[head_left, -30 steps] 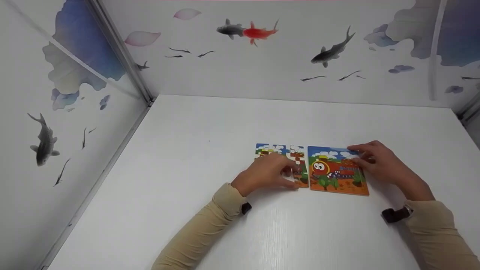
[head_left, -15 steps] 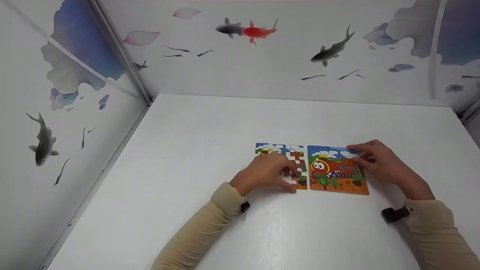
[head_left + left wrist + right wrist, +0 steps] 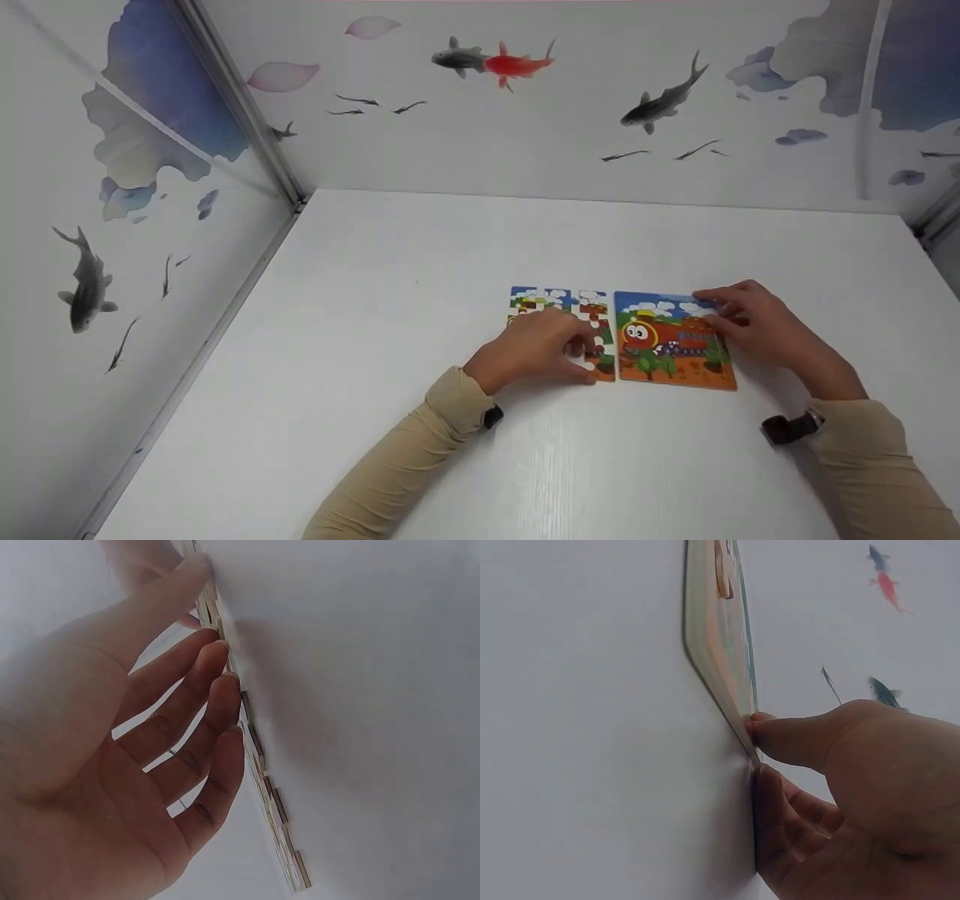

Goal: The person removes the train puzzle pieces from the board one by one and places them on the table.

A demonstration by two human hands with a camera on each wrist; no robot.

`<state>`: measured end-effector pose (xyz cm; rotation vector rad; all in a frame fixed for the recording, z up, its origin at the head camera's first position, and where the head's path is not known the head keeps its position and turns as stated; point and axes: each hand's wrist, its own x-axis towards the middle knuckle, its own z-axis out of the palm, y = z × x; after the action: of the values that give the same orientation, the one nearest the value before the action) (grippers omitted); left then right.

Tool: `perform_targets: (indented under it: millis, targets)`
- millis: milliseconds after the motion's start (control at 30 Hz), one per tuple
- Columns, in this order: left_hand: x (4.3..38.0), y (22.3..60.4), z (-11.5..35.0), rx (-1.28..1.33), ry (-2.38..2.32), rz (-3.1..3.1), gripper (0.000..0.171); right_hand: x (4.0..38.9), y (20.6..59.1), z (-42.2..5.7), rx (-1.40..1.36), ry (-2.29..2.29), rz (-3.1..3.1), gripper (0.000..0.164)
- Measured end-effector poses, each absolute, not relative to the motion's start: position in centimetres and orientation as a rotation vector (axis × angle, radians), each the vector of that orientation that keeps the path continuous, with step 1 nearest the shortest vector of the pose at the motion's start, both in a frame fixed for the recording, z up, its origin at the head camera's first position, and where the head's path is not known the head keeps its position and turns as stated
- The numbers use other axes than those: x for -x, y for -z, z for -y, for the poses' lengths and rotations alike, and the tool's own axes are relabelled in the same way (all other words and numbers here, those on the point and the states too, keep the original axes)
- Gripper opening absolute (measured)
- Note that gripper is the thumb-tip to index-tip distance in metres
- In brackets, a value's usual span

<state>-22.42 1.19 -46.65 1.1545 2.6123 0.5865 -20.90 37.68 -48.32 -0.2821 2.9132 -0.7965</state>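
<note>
In the head view, a square picture board (image 3: 679,352) with a cartoon train lies flat on the white table. My right hand (image 3: 769,334) pinches its upper right edge, thumb on the face and fingers against the rim (image 3: 742,739). Just left of the board lie several jigsaw puzzle pieces (image 3: 595,300), partly joined, with white gaps between some. Over them is my left hand (image 3: 536,345), its bent index finger and thumb around a puzzle piece (image 3: 604,367) at the lower right. The left wrist view shows fingertips along the pieces' edges (image 3: 259,750); the palm hides other pieces.
White table surface (image 3: 420,337) surrounds the puzzle. A back panel (image 3: 570,150) and a left panel (image 3: 150,300), both printed with fish and petals, stand at the table's edges. Dark straps circle both wrists, below tan sleeves (image 3: 405,442).
The right-hand column of puzzle pieces has slid slightly toward the near edge under my left hand. My right hand and the picture board stay practically still.
</note>
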Motion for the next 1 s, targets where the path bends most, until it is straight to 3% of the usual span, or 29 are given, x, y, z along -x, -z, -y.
perform_targets:
  millis: [467,800,1000]
  targets:
    - [22.1,46.4,-1.9,-1.225,-0.641,-2.597,0.039,21.0,48.5,-37.9,0.3,0.806,-2.915,0.044]
    - [21.6,46.1,-4.4,-1.314,-0.565,-2.607,0.03,21.0,48.2,-37.5,0.221,0.813,-2.862,0.048]
    - [21.1,46.4,-6.4,-1.384,-0.473,-2.642,0.039,20.9,48.3,-37.4,0.257,0.785,-2.9,0.048]
